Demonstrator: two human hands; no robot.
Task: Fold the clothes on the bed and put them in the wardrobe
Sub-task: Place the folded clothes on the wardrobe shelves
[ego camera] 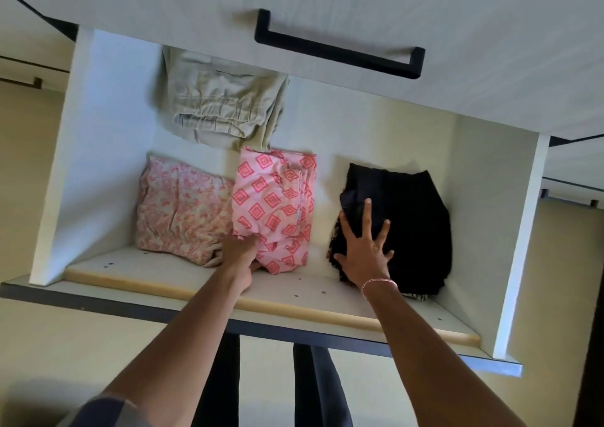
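A wardrobe shelf [183,273] holds several folded garments. A pink cloth with red diamond print [274,204] lies in the middle, and my left hand [240,253] grips its near edge, fingers tucked under the fabric. To its left lies a pink floral bundle [183,207]. Behind them rests a folded pale green garment [219,103]. On the right sits a folded black garment [408,224]; my right hand [364,247] presses flat on its left part with fingers spread.
A white drawer front with a black handle [336,47] hangs over the compartment. White side walls [98,152] close it left and right. Dark hanging clothes [313,384] show below the shelf edge. A pink bracelet [379,283] circles my right wrist.
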